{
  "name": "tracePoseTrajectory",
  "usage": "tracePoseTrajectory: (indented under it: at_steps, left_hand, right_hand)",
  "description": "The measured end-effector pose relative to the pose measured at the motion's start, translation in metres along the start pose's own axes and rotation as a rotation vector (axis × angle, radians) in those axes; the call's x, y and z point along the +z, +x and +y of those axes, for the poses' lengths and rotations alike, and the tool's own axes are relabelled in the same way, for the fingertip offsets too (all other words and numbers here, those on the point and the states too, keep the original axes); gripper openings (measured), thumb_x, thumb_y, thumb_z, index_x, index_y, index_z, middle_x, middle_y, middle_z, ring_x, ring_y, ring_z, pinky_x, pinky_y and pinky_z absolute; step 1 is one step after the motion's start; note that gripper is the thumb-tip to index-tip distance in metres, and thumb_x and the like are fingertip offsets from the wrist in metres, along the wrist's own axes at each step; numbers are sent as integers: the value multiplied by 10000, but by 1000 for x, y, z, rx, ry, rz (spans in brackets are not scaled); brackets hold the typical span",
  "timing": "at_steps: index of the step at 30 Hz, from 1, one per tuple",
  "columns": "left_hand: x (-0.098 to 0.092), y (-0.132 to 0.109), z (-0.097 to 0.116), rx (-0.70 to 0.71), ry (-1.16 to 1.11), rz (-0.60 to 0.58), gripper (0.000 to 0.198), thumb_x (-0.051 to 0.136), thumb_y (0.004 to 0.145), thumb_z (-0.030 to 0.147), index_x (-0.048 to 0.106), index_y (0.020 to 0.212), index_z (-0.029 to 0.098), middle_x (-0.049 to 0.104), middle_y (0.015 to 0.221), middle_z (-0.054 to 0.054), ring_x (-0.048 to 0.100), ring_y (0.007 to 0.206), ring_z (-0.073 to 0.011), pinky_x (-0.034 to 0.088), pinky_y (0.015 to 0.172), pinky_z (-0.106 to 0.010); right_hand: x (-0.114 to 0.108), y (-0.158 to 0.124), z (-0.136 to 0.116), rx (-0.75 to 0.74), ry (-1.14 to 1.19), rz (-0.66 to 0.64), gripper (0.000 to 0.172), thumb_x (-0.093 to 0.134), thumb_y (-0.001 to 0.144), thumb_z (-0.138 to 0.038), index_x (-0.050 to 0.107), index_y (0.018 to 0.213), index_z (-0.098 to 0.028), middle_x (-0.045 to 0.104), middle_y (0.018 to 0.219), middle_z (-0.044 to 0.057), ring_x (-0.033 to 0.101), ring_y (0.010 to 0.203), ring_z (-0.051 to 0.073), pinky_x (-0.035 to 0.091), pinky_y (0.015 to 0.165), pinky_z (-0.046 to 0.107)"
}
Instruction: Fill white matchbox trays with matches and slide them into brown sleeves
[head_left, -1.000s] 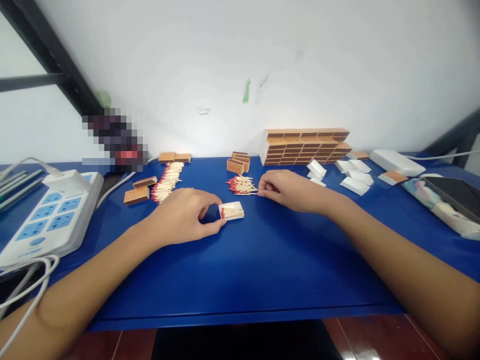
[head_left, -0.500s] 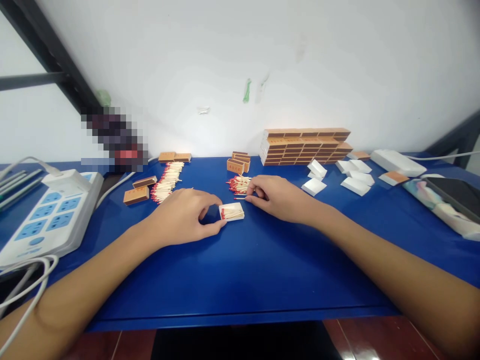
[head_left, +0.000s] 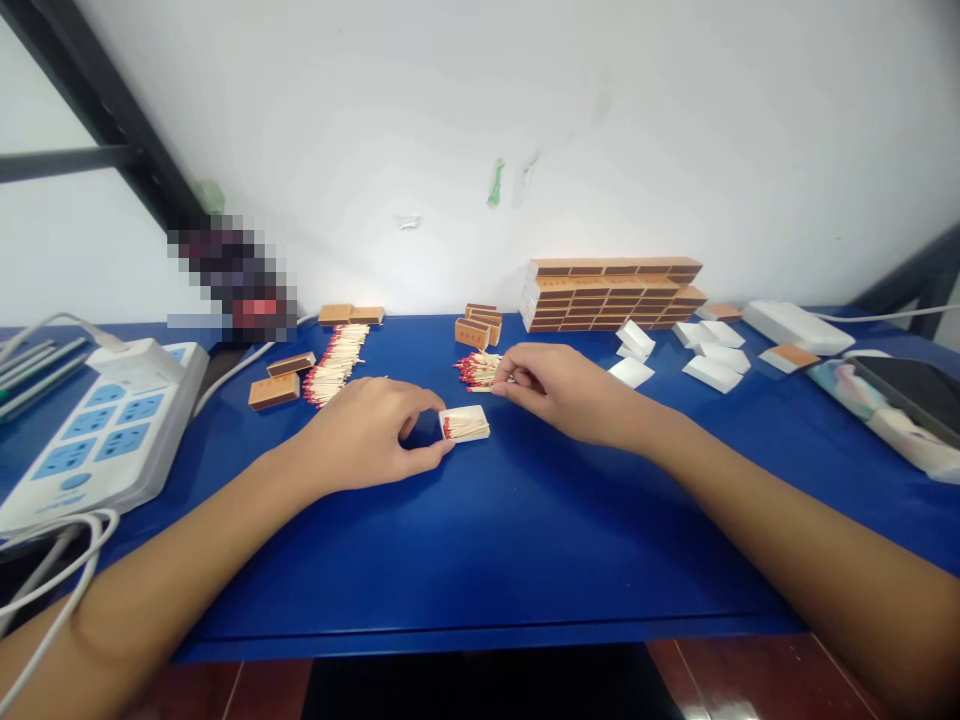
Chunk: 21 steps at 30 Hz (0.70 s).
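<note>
My left hand (head_left: 379,432) holds the left end of a small white matchbox tray (head_left: 474,411) between thumb and fingers. Several red-tipped matches (head_left: 466,428) lie inside it, heads to the left. Just behind the tray is a loose pile of matches (head_left: 477,368), heads mostly leftward. At the right edge of this pile my right hand (head_left: 555,388) has thumb and forefinger pinched together on a match (head_left: 481,389), partly hidden by the fingertips. A longer row of matches (head_left: 337,362) lies beyond my left hand.
Stacked matchboxes (head_left: 611,295) stand against the wall, with white empty trays (head_left: 712,373) to their right. More matchbox sleeves (head_left: 274,391) lie at the left and back. A power strip (head_left: 112,420) with cables borders the left; a phone (head_left: 915,395) rests at the right.
My right hand's fingertips have closed in slightly at the edge of the match pile, and its knuckles have risen a little. My left hand and the tray stay in place.
</note>
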<state>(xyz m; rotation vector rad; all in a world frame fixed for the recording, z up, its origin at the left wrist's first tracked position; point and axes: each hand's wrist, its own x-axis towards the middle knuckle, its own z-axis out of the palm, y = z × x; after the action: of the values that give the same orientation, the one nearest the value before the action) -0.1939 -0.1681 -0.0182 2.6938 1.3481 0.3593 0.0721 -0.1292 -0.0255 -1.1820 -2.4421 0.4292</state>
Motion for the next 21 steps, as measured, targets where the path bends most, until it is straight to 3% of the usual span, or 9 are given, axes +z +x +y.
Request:
tracePoseTrajectory:
  at_steps: [6, 12, 16, 21]
  left_hand:
    - [0, 0, 1, 5, -7, -10, 305, 699, 890, 437, 796, 1114, 254, 657, 666, 31, 610, 609, -152, 389, 606, -285]
    - [0, 0, 0, 17, -10, 7, 306, 691, 902, 440, 801, 1106, 240, 646, 651, 28, 599, 595, -148, 408, 617, -285]
    - [-1, 0, 1, 10, -15, -6, 302, 697, 898, 428, 802, 1113, 244, 649, 654, 25, 607, 602, -152, 409, 620, -285]
    - [-3, 0, 2, 10, -7, -2, 306, 685, 905, 440, 803, 1101, 236, 652, 659, 24, 608, 613, -154, 403, 617, -291]
  right_hand:
    - [7, -6, -23, -80, 90, -85, 122, 616, 988, -249, 670, 889, -201, 573, 751, -16, 471, 680, 133, 315, 655, 291]
    - [1, 4, 12, 40, 34, 74, 203, 616, 994, -369, 687, 902, -203, 530, 684, -23, 462, 642, 145, 303, 629, 298]
    - [-1, 10, 34, 100, -77, 1, 176, 673, 947, -366, 693, 900, -198, 589, 766, 2, 512, 705, 162, 319, 649, 296]
    - [1, 10, 32, 91, -85, -62, 213, 636, 983, -372, 674, 868, -197, 623, 792, 16, 520, 705, 163, 320, 652, 295]
